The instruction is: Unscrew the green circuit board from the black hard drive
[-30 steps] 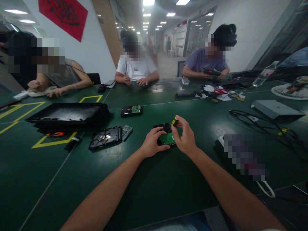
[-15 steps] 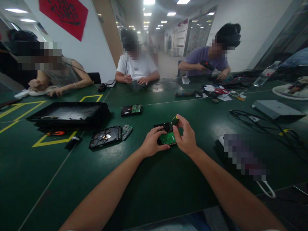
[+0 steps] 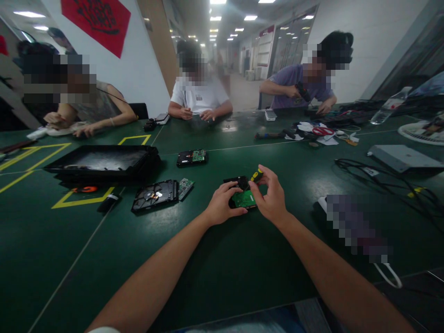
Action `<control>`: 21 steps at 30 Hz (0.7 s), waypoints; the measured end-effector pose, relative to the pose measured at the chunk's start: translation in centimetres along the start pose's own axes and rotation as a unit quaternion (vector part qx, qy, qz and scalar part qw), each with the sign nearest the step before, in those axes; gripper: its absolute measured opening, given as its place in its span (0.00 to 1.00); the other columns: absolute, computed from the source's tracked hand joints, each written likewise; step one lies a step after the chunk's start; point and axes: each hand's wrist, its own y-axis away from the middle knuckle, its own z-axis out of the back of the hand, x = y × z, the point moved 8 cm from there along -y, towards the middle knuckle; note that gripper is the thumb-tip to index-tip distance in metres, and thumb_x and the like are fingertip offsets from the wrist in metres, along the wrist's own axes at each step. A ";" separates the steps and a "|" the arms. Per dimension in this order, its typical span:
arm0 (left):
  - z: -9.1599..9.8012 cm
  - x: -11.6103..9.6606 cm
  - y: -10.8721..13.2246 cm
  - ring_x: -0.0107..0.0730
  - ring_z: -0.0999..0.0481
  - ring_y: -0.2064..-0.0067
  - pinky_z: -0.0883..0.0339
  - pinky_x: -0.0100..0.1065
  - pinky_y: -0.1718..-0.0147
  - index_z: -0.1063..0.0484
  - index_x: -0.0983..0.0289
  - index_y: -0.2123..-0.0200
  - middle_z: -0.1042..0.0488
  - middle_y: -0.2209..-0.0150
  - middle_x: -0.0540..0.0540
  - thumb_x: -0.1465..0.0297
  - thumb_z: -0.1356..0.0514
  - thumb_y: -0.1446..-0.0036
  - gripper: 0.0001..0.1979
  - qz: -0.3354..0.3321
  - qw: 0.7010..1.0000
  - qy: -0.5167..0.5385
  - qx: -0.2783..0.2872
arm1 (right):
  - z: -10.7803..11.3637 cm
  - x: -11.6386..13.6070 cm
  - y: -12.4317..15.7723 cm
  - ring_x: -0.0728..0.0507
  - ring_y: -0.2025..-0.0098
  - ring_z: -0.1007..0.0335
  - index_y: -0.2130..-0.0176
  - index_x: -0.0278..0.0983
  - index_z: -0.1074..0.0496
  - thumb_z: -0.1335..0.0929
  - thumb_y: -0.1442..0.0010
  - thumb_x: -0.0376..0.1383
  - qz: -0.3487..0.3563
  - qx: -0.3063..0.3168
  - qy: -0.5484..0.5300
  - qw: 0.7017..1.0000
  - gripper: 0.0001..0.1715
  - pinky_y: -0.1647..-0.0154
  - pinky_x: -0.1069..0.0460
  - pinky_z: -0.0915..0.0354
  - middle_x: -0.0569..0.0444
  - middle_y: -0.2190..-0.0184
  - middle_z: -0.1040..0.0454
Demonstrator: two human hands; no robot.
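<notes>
A black hard drive with a green circuit board [image 3: 244,199] lies on the dark green table [image 3: 222,259] in front of me. My left hand [image 3: 222,203] is closed around its left side and steadies it. My right hand [image 3: 272,196] pinches a small screwdriver with a yellow and black handle [image 3: 257,175], its tip pointing down at the drive's far end.
An opened hard drive [image 3: 156,194] with a loose circuit board [image 3: 185,186] lies to the left, another drive [image 3: 191,157] sits farther back, and a black tray [image 3: 104,163] is at left. Cables [image 3: 388,182] and a grey box [image 3: 402,157] lie at right. Three people sit across the table.
My hands stay on the drive; the screwdriver handle has turned a little between my right fingers. The person at the far right has raised a power tool.
</notes>
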 end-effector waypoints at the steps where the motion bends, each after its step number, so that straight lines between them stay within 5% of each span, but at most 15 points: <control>1: 0.0 0.0 0.0 0.58 0.36 0.29 0.40 0.60 0.32 0.27 0.55 0.40 0.33 0.31 0.62 0.54 0.25 0.49 0.34 -0.001 1.000 -0.001 0.001 | 0.0 0.0 0.0 0.38 0.52 0.22 0.28 0.48 0.43 0.30 0.30 0.40 0.001 0.002 0.005 1.000 0.37 0.49 0.38 0.21 0.44 0.40 0.28; 21: -0.1 0.0 0.0 0.57 0.36 0.29 0.40 0.59 0.32 0.28 0.55 0.39 0.34 0.31 0.62 0.53 0.25 0.48 0.35 0.001 1.000 -0.004 0.004 | 0.1 0.0 -0.1 0.38 0.52 0.22 0.29 0.48 0.41 0.32 0.29 0.41 -0.006 0.009 0.005 1.000 0.33 0.50 0.37 0.20 0.45 0.40 0.27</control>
